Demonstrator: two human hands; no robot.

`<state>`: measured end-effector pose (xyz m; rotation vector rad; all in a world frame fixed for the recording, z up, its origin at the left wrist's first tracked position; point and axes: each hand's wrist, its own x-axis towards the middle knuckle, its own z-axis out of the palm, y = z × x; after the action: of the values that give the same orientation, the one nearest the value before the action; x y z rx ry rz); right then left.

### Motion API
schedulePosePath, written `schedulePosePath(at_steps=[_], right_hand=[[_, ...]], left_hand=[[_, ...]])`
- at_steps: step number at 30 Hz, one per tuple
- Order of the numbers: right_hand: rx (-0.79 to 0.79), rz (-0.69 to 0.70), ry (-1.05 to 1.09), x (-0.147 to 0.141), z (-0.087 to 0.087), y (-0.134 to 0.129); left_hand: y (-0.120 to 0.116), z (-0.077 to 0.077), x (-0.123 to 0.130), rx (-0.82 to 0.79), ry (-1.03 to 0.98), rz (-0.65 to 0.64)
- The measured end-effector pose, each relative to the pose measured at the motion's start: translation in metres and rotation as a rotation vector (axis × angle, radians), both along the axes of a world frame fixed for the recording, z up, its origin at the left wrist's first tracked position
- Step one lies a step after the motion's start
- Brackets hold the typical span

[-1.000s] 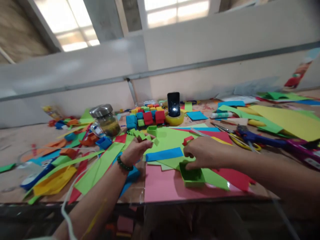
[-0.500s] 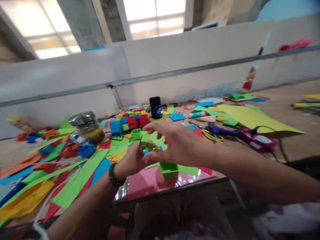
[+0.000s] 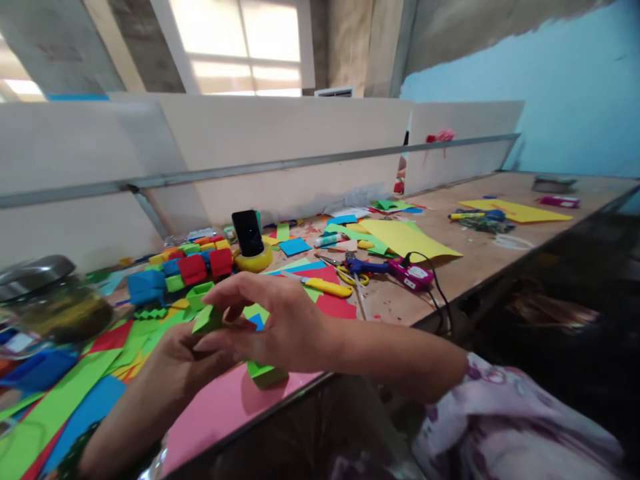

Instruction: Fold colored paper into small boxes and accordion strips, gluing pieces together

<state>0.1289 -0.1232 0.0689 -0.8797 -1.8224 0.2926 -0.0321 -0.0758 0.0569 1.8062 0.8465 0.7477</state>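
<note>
A small folded green paper piece (image 3: pixel 207 321) is held up between my two hands. My left hand (image 3: pixel 183 357), its fingers partly hidden behind the right, grips the piece from below. My right hand (image 3: pixel 285 320) reaches across with thumb and fingers closed around the same piece. Just below them, an open green paper box (image 3: pixel 267 375) stands on a pink sheet (image 3: pixel 215 417) at the table edge. Another green paper box (image 3: pixel 199 295) sits right behind the fingers.
Blue, red and green paper cubes (image 3: pixel 193 270) stand behind my hands, near a phone (image 3: pixel 247 233) on a yellow tape roll (image 3: pixel 255 259). A glass jar (image 3: pixel 55 307) is at left. Rightward lie a yellow cutter (image 3: pixel 327 287), yellow-handled scissors (image 3: pixel 356 277) and a corded glue gun (image 3: pixel 410 274).
My view has swung to the right, so the scene sits further left. The right hand's fingers, spread over the left before, have closed in on the green paper piece.
</note>
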Motion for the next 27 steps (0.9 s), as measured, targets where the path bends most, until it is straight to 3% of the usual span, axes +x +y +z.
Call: schedulePosePath(at_steps=[3, 6, 10, 12, 15, 18, 21, 24, 27], right_hand=[[0.107, 0.010, -0.005, 0.022, 0.003, -0.003], [0.103, -0.220, -0.134, 0.073, 0.010, -0.007], [-0.302, -0.787, -0.575, 0.151, -0.002, -0.006], [-0.496, -0.926, -0.725, 0.177, -0.021, -0.005], [-0.706, -0.977, -0.777, 0.194, -0.054, -0.005], [-0.758, -0.953, -0.752, 0.198, -0.071, -0.010], [-0.675, -0.936, -0.748, 0.198, -0.065, -0.012], [-0.599, -0.941, -0.874, 0.192, -0.053, 0.001], [-0.697, -0.931, -1.008, 0.185, -0.051, 0.026]], left_hand=[[0.003, 0.003, 0.003, -0.041, -0.012, 0.041], [0.011, 0.004, 0.000, -0.054, -0.048, 0.156], [0.023, 0.000, -0.009, -0.063, -0.091, 0.268], [0.026, -0.003, -0.010, -0.083, -0.092, 0.302], [0.025, -0.003, -0.005, -0.120, -0.118, 0.326], [0.021, 0.000, 0.002, -0.140, -0.169, 0.303], [0.020, 0.000, 0.004, -0.148, -0.183, 0.284], [0.023, -0.006, 0.004, -0.163, -0.174, 0.250], [0.031, -0.018, 0.004, -0.181, -0.217, 0.207]])
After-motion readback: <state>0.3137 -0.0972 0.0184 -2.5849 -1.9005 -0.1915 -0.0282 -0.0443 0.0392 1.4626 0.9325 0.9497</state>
